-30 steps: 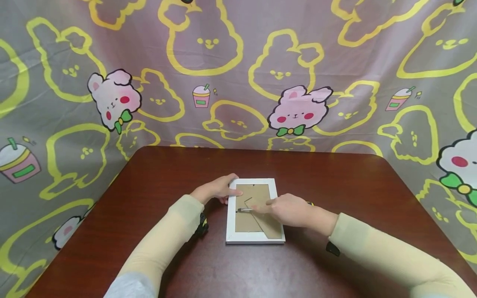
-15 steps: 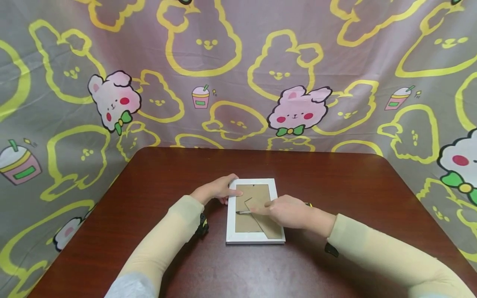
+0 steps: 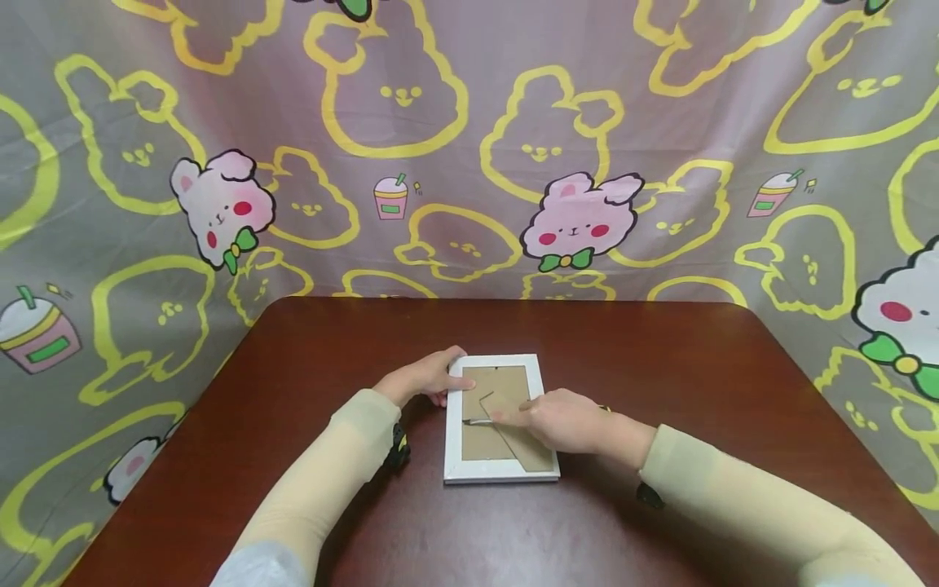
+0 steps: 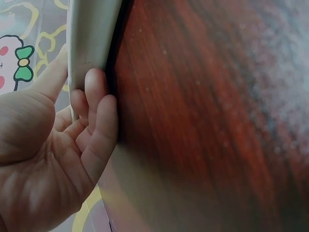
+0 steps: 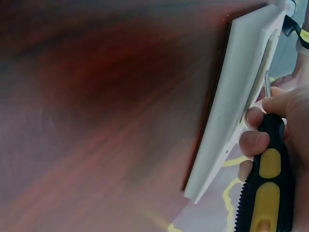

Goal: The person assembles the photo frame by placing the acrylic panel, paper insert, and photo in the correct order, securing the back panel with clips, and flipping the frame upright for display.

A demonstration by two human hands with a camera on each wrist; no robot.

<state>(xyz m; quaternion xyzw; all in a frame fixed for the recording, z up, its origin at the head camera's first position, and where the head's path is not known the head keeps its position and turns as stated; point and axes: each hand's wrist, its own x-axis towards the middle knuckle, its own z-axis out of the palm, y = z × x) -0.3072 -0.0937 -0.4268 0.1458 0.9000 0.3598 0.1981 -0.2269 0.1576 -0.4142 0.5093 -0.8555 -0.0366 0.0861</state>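
Note:
A white picture frame point(image 3: 454, 440) lies on the table with its brown backing board point(image 3: 482, 444) facing up and a slanted stand leg point(image 3: 531, 452) on it. My left hand point(image 3: 429, 377) grips the frame's upper left side, thumb on top. In the left wrist view the fingers point(image 4: 101, 125) curl against its side edge. My right hand point(image 3: 568, 420) holds a screwdriver by its black and yellow handle point(image 5: 268, 191). The metal shaft point(image 3: 478, 421) lies across the board, its tip at the inner left edge of the frame. The right index finger extends along the shaft.
The dark red-brown table point(image 3: 352, 334) surrounds the frame. A cartoon-printed curtain point(image 3: 455, 163) hangs behind it and at both sides. Wrist-camera straps point(image 3: 398, 446) show at the sleeves.
The screwdriver tip has shifted slightly along the left inner edge toward the near side. The head view has tilted a little. Both hands keep their hold.

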